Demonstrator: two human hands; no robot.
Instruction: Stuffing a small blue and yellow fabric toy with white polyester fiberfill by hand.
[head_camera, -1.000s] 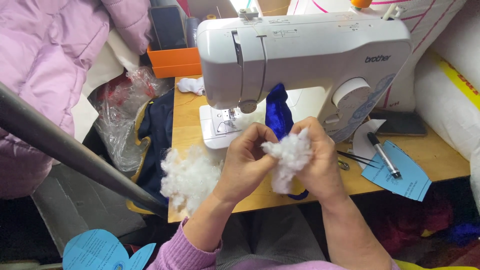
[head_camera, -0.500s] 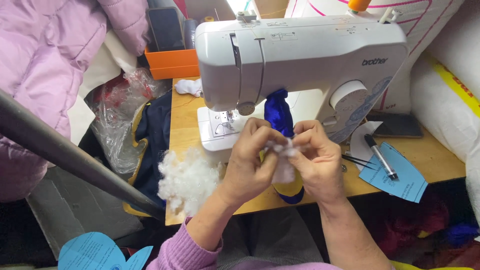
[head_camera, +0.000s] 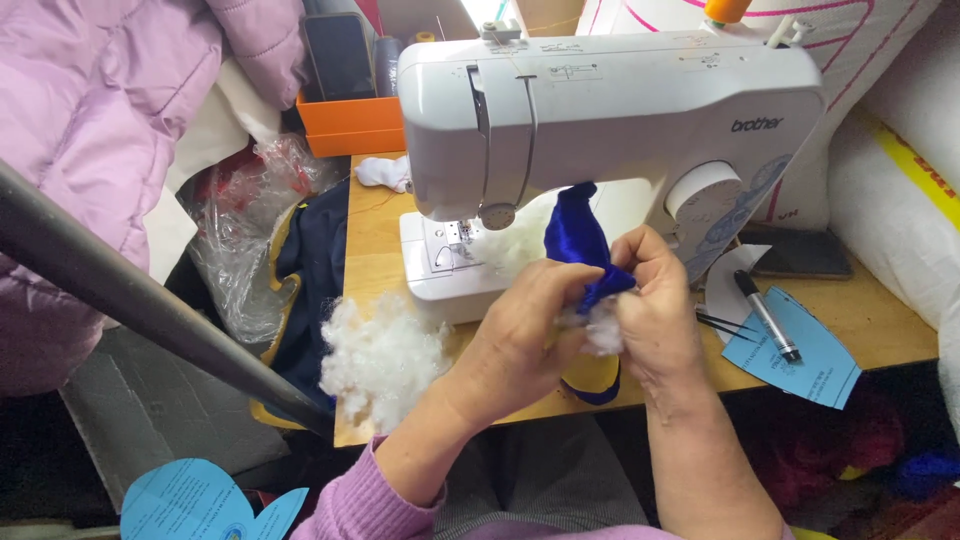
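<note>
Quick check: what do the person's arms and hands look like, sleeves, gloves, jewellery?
Both hands are bare: left hand, right hand. No gloves, rings or watch visible. The left arm wears a pinkish-purple ribbed knit sleeve pushed up the forearm; the right forearm is uncovered.

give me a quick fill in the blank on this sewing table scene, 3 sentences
1. Both hands, left and right, press white fluffy stuffing into a shiny ____ fabric piece.
2. The loose white stuffing pile lies on the ____ table.
3. The black marker pen rests on a ____ paper cutout.

Missing words: blue; wooden; blue
</note>
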